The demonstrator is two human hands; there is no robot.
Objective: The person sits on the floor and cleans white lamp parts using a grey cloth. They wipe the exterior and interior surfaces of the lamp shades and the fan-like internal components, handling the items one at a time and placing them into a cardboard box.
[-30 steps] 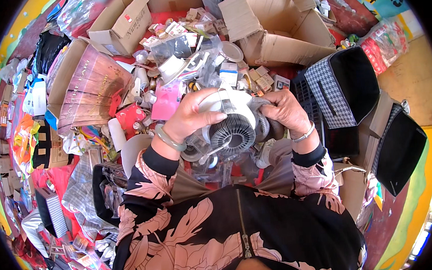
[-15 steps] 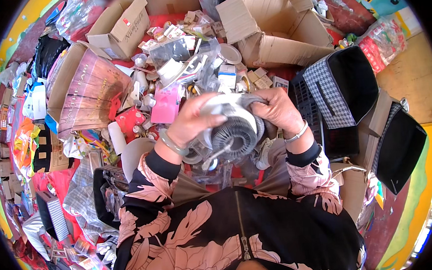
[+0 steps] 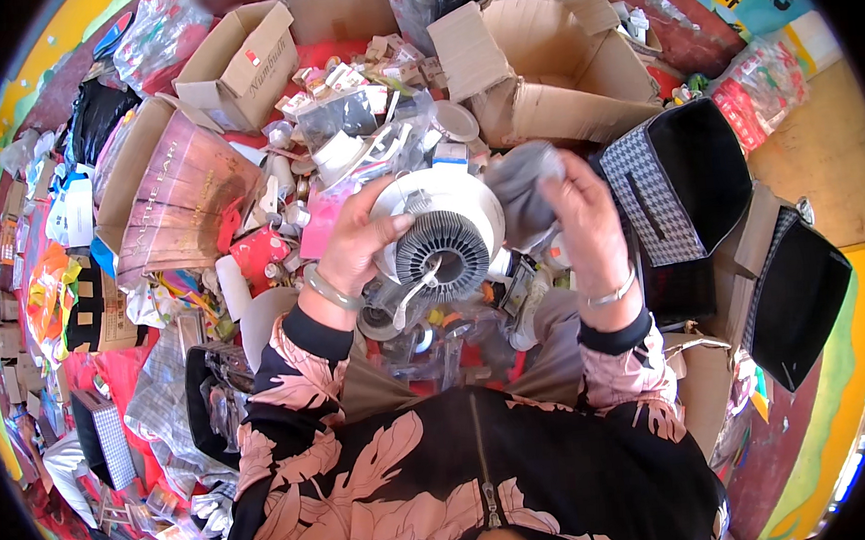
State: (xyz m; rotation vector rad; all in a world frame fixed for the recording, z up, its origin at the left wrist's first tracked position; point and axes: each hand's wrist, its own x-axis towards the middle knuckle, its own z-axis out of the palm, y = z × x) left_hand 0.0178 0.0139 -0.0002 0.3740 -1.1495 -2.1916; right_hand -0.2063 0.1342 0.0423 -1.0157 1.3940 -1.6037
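My left hand [image 3: 358,240] grips the left rim of a white round downlight [image 3: 468,202], thumb on its upper face. A dark finned heat sink [image 3: 426,245] faces up toward me, and a short white cable [image 3: 416,293] hangs over its fins. Just right of the lamp, my right hand [image 3: 589,219] is closed on a crumpled grey cloth [image 3: 523,198], which is slightly blurred. The cloth is beside the lamp's right rim; whether they touch I cannot tell. Under the lamp lies a pile of clear plastic and small parts.
An open cardboard box [image 3: 582,109] stands at the far right, a smaller carton [image 3: 238,68] at the far left. Pink printed box [image 3: 181,192] sits left of the heap. Black bins with houndstooth panels [image 3: 682,177] stand at my right. A pink card [image 3: 321,223] lies behind my left hand.
The grey cloth has come away from around the lamp, moving right with my right hand. The downlight now shows its white rim and has tilted, with its finned side more toward me.
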